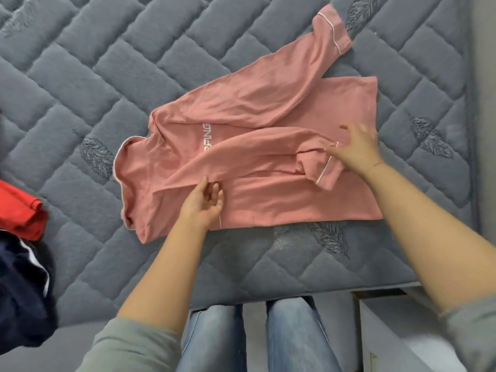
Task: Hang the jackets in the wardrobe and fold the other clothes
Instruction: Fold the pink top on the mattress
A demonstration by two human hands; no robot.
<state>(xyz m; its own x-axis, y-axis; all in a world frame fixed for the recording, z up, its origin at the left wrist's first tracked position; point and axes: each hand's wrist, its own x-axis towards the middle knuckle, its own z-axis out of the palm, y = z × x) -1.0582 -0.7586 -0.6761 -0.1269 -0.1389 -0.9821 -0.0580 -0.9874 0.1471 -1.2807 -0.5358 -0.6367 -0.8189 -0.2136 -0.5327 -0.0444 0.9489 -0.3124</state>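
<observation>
Pink top [268,200] lies lengthwise L-R on bed [80,76]; our left hand [204,202] pinches its near sleeve, right hand [357,151] presses flat, fingers straight.

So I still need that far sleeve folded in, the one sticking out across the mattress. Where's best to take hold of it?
Probably at the cuff of the pink top, pinched from its far, open end. It lies flat and free on the mattress, beyond the body, so drawing it back should bring the whole sleeve over. The right hand is nearer it.
</observation>
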